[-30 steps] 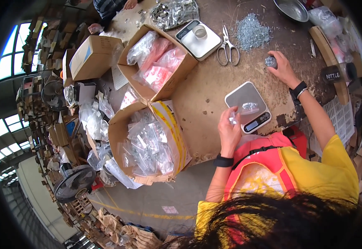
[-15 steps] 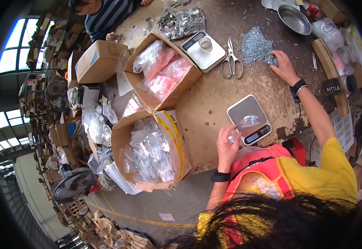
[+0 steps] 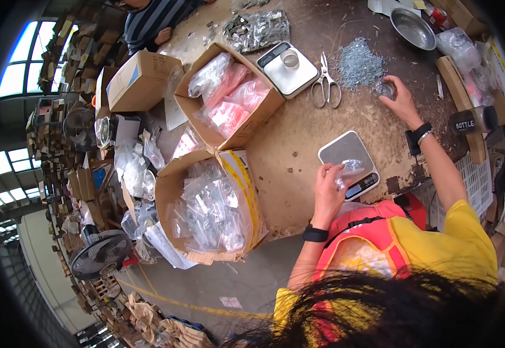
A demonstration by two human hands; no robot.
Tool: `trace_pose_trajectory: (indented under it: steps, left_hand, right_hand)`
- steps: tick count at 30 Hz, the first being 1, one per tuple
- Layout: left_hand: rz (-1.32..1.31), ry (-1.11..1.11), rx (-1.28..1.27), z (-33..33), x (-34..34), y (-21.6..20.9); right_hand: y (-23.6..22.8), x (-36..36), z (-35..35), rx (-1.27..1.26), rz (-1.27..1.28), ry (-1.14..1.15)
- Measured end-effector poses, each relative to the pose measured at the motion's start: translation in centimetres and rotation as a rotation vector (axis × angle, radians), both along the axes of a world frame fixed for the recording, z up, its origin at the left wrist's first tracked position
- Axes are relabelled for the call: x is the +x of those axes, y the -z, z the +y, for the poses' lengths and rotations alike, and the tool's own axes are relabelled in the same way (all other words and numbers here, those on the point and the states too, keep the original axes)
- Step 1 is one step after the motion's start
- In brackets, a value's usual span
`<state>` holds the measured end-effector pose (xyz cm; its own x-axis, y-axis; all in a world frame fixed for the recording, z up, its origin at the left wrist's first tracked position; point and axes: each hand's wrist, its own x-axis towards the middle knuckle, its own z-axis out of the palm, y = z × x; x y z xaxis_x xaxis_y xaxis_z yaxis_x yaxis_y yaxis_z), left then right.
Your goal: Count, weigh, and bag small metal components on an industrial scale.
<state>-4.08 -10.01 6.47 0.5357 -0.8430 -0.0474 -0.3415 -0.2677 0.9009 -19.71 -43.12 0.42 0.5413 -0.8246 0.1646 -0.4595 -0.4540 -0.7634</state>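
My left hand is closed at the near edge of the scale, its fingertips on a small clear plastic bag with shiny metal bits inside. More clear, shiny material shows below those fingers, too small to make out. Farther right, my right hand has its fingers around a small clear cup, tipped on its side beside a heap of small silvery screws or similar hardware. What the cup contains cannot be made out.
A cardboard box of filled clear bags stands near left, with another box of red and clear bags behind. Scissors, a second scale bearing a cup, and a metal bowl lie beyond. A co-worker's hand rests far left.
My left hand has moved forward and right, onto the bag on the scale. My right hand has drawn slightly back and right from the heap with the cup, now more visible.
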Motion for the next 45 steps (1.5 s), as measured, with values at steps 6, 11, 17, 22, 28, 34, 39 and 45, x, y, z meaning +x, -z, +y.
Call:
trace_pose_trajectory:
  steps: [6, 11, 17, 22, 28, 34, 39, 45]
  left_hand:
    - [-0.017, -0.032, -0.048, -0.4, -0.1, 1.6]
    - [0.018, 0.004, -0.025, 0.5, 0.1, 0.9]
    - [0.007, -0.015, -0.060, 3.1, 1.0, -1.7]
    - [0.012, -0.193, -0.025, 6.9, 2.5, -1.8]
    - [0.021, -0.142, -0.021, 6.4, 2.5, -1.0]
    - [-0.039, -0.059, -0.060, 2.5, 0.8, 0.5]
    - [-0.060, -0.075, -0.128, 2.3, 1.9, -4.8]
    - [-0.429, -0.663, -0.027, 10.0, 7.7, -17.8]
  right_hand:
    - [-3.0, 0.3, 9.1, 0.233, -0.054, -0.170]
    - [-4.3, 1.2, 14.1, 0.068, 0.033, -0.391]
    - [-4.6, 1.6, 14.6, 0.072, 0.007, -0.334]
    - [-5.6, 0.6, 13.8, 0.099, 0.009, -0.290]
    - [-5.2, -0.5, 13.8, 0.111, 0.023, -0.231]
    - [-5.3, 0.0, 14.3, 0.121, 0.022, -0.246]
    - [-4.1, 0.6, 16.8, 0.050, 0.073, -0.346]
    - [-3.2, 1.4, 19.1, -0.026, 0.093, -0.434]
